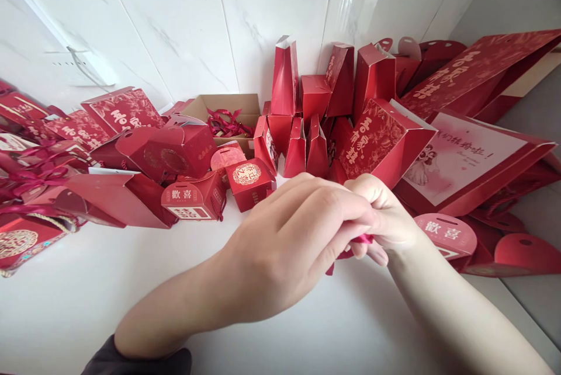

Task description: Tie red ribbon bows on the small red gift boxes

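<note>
In the head view my left hand [302,235] and my right hand [381,217] meet over the front of the white table, fingers bent and pressed together. A bit of red ribbon [363,239] shows between them. Most of it is covered by my left hand, and more red material hangs just below the fingers. Just beyond my left hand sits a small red gift box [250,181] with a round gold pattern. Past my right hand leans a larger red gift box [377,144] with white characters.
A cardboard box [193,107] of loose red ribbons stands at the back by the tiled wall [175,18]. Red gift boxes [144,205] crowd the left side. Tall red boxes [284,83] stand at the back. Large red gift bags [464,159] lean at the right.
</note>
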Demonstrator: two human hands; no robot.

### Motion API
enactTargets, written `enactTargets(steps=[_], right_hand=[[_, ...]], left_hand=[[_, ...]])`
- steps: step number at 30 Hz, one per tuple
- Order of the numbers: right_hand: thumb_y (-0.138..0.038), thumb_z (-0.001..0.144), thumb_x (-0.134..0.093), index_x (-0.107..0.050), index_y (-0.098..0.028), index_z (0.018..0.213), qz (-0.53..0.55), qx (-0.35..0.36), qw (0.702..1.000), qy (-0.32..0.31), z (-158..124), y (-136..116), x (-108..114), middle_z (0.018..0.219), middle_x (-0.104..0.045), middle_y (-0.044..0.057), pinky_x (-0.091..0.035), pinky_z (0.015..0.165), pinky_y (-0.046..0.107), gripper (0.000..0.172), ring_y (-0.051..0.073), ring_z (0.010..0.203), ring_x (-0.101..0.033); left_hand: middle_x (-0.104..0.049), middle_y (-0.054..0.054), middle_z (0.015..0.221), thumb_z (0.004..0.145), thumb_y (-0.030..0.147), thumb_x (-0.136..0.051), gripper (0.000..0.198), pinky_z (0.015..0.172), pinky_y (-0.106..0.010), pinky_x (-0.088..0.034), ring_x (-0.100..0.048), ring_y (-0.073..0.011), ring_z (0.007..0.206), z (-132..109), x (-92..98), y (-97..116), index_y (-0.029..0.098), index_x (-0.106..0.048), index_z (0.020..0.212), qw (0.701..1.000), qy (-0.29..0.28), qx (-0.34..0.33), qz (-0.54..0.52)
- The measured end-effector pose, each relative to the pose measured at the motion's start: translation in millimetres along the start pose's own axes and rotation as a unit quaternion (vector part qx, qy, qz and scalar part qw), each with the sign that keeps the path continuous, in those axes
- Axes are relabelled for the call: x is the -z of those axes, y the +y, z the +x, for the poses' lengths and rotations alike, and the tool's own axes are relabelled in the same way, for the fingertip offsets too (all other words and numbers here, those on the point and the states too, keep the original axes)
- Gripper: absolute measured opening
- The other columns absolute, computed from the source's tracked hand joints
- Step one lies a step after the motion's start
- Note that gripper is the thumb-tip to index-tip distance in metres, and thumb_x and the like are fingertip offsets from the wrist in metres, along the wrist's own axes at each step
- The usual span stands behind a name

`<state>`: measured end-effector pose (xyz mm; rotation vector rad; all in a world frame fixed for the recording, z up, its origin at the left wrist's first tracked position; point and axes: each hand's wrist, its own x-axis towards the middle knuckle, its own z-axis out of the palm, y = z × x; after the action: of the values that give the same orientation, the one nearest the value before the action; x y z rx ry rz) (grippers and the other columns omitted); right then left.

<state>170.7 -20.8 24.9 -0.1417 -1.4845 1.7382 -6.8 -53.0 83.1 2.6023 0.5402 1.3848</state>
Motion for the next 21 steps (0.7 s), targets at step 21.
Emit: enactTargets(steps=[21], right_hand=[[-0.035, 0.089, -0.064, -0.078, -0.021, 0.067, 0.007, 0.032, 0.999, -0.005, 0.9, 0.9, -6.0, 0.034, -0.05, -0.006, -0.034, 0.035, 0.022, 0.029, 0.008, 0.022, -0.038]], left_hand=[[-0.072, -0.002, 0.086, 0.091, 0.007, -0.053, 0.01, 0.075, -0.027, -0.06, -0.069, -0.0136, 0.082, 1.0, -6.4, 0.5, 0.015, -0.059, 0.09, 0.999, 0.019, -0.019, -0.041]])
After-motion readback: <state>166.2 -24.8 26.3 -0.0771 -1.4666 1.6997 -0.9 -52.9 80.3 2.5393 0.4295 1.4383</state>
